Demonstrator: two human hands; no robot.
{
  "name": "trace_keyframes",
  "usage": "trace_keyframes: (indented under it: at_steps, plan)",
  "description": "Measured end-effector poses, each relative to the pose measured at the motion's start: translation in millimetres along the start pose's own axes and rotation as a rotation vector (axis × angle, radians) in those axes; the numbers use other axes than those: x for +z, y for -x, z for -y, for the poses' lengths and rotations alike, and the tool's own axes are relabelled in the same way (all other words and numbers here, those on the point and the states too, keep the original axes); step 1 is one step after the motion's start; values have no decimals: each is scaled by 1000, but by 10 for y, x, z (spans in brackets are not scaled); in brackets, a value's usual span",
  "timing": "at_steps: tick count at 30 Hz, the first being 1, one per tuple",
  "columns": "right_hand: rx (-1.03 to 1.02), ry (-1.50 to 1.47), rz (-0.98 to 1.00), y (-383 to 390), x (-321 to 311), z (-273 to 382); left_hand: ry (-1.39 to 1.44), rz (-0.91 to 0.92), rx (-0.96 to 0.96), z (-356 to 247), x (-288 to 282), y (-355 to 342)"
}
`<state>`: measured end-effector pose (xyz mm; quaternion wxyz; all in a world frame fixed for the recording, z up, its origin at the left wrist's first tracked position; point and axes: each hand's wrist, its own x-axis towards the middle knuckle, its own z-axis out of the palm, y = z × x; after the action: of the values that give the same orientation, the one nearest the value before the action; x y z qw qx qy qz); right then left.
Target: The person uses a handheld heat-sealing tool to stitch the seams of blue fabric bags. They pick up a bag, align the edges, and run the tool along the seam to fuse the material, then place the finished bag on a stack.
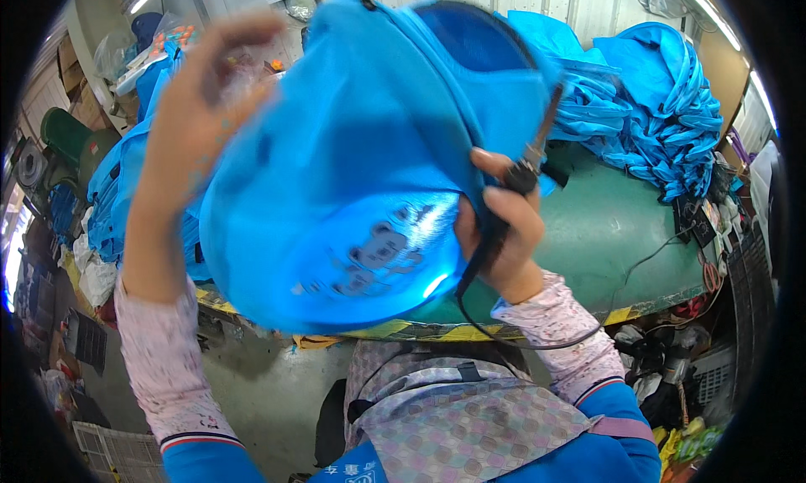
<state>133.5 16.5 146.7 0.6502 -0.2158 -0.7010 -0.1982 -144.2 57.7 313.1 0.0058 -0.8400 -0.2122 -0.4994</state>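
Over the green desk (621, 231), seemingly mid-positioning, the right hand (519, 252) grips blue fabric (336, 139) and black-handled metal tool (520, 179); the half-curled, empty left hand (180, 122) should steady.

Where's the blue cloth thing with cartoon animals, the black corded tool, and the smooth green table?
Blue cloth thing with cartoon animals (336, 164): head view, cloth above the animals.
Black corded tool with metal tip (521, 178): head view, top of its handle.
Smooth green table (604, 223): head view, bare top.
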Motion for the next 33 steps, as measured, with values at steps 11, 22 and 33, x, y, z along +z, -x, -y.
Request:
trace_keyframes:
  at_steps: [11,22,33]
  plan:
    - [316,-83,-180,245,409,-108,1259,-274,-1197,-386,1710,2285]
    - [349,-62,213,538,-567,645,1243,-115,-1172,-244,2028,2024]
    - [-159,248,314,868,-363,574,1167,-281,-1184,-382,2080,1984]
